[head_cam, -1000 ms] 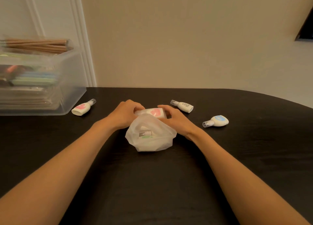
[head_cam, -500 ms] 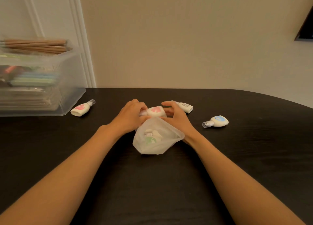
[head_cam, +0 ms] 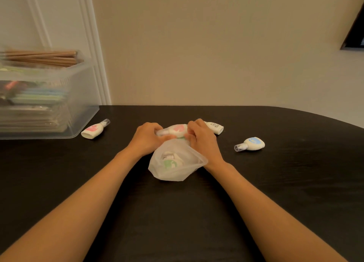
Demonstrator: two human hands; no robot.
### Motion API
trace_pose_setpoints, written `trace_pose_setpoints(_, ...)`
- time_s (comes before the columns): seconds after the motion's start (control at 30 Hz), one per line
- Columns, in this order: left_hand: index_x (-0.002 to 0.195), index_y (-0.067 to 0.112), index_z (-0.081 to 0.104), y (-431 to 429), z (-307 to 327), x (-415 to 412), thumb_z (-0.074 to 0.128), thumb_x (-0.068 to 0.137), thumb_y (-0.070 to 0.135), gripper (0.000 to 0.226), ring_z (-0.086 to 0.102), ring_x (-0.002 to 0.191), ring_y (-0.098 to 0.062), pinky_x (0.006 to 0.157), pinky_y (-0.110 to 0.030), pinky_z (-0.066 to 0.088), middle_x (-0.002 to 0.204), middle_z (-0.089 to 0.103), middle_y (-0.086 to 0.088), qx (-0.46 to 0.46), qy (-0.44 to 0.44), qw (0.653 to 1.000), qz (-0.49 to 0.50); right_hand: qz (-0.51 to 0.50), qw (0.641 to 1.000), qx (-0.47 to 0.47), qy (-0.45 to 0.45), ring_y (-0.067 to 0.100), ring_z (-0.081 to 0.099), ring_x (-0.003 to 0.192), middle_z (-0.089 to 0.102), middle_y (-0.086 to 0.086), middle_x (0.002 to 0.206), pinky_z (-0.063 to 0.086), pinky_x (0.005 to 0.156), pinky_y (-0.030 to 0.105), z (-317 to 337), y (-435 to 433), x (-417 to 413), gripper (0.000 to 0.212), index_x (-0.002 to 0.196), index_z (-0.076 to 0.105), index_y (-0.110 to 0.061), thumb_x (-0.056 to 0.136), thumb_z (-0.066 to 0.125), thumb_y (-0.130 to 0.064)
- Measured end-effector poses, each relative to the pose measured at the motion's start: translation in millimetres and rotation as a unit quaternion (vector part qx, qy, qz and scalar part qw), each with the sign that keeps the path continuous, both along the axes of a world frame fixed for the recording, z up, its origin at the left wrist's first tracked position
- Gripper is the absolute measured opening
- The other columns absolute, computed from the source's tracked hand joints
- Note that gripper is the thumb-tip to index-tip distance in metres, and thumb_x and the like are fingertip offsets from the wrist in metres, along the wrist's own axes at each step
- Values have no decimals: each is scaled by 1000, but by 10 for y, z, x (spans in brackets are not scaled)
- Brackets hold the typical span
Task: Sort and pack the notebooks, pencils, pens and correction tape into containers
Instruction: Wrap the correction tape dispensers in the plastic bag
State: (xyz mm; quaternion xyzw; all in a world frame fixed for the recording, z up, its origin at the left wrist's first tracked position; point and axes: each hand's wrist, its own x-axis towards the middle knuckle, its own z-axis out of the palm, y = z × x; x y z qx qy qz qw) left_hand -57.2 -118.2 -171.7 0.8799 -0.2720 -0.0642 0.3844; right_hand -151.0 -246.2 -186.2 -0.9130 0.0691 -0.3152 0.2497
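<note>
A translucent white plastic bag [head_cam: 189, 169] lies on the black table [head_cam: 275, 183], its mouth facing away from me. A green correction tape [head_cam: 169, 163] and another white one show through it. My left hand [head_cam: 146, 138] pinches the bag's rim at the left of the mouth. My right hand [head_cam: 201, 138] grips the wide end of a pink correction tape [head_cam: 177, 129], which lies crosswise at the bag's mouth between both hands. Three more tapes lie loose: a pink one [head_cam: 94, 129] at the left, a white labelled one [head_cam: 215, 127] behind my right hand, and a blue one [head_cam: 252, 143] at the right.
A clear plastic box [head_cam: 78, 108] stands at the far left of the table, with stacked notebooks inside and a bundle of wooden pencils [head_cam: 43, 57] lying on top. The wall runs close behind the table's far edge, which curves toward me at the right.
Both hands have shifted slightly away from me with the bag. The pink tape has turned crosswise and come down to the bag's mouth. The bag has flattened and spread to the right.
</note>
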Motion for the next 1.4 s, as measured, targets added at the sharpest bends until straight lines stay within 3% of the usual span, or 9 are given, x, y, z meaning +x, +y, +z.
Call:
trace_pose_setpoints(0.13, 96, 9, 63, -12, 28, 51, 72, 78, 35, 32, 55, 77, -13, 60, -21, 42, 87, 61, -1, -12, 18, 1000, 18, 10, 1000, 21, 7, 24, 45, 76, 43, 4, 88, 42, 70, 38, -10, -13, 26, 19, 74, 40, -9, 88, 49, 1)
trace_pose_setpoints(0.27, 98, 8, 64, -47, -1, 63, 70, 81, 28, 27, 57, 87, -20, 69, -28, 45, 94, 61, -7, -38, 27, 998, 35, -6, 971, 229, 62, 18, 56, 90, 58, 5, 99, 47, 83, 32, -3, -64, 77, 17, 76, 46, -15, 85, 59, -9)
trace_pose_setpoints(0.37, 103, 13, 63, -28, -11, 69, 68, 83, 25, 24, 56, 87, -15, 69, -25, 45, 95, 60, -1, -68, 31, 997, 7, 46, 917, 379, 115, 15, 57, 103, 57, 1, 111, 49, 90, 33, 34, -139, 112, 31, 111, 45, -18, 86, 61, -10)
trace_pose_setpoints(0.5, 106, 13, 64, -31, -17, 77, 64, 86, 23, 22, 54, 83, -10, 63, -18, 41, 88, 59, 5, -77, 17, 997, -12, 32, 949, 279, 143, 13, 57, 102, 60, 1, 116, 48, 89, 30, 24, -161, 202, 35, 122, 53, -12, 90, 59, -25)
trace_pose_setpoints(0.7, 110, 9, 44, -82, -56, 61, 75, 73, 39, 56, 46, 94, -18, 75, -32, 40, 108, 43, -5, -60, 0, 989, 139, -40, 983, 159, 82, 9, 44, 67, 47, -6, 71, 34, 61, 23, -41, -150, 257, 30, 69, 42, -19, 87, 62, -33)
trace_pose_setpoints(0.87, 55, 12, 38, -80, -82, 122, 64, 80, 46, 50, 38, 53, -17, 52, -27, 32, 62, 43, -6, -5, -3, 992, 127, -32, 994, 11, 100, 9, 32, 55, 34, -4, 60, 23, 52, 24, -46, -182, 282, 47, 55, 29, -20, 94, 51, -35)
trace_pose_setpoints(1.13, 54, 12, 35, -91, -28, 32, 55, 89, 24, 43, 39, 61, -24, 57, -34, 33, 58, 37, -4, 28, -148, 986, 75, -20, 987, -135, 85, 21, 42, 68, 40, 4, 75, 30, 62, 31, 8, -160, 282, 44, 58, 20, -20, 97, 36, -9)
trace_pose_setpoints(1.23, 54, 14, 33, -126, -34, -17, 47, 91, 17, 40, 37, 58, -22, 53, -32, 31, 58, 36, -2, 47, -195, 977, 77, -6, 992, -107, 72, 16, 33, 59, 31, -3, 63, 24, 57, 29, 0, -163, 288, 44, 56, 21, -18, 94, 41, -8)
trace_pose_setpoints(1.4, 76, 11, 49, -158, -39, 72, 56, 86, 33, 25, 48, 67, -21, 57, -33, 37, 70, 48, -3, 17, -150, 981, 121, -23, 986, 147, 74, 10, 40, 62, 44, -3, 66, 35, 61, 27, 11, -220, 317, 30, 66, 38, -17, 90, 52, -27)
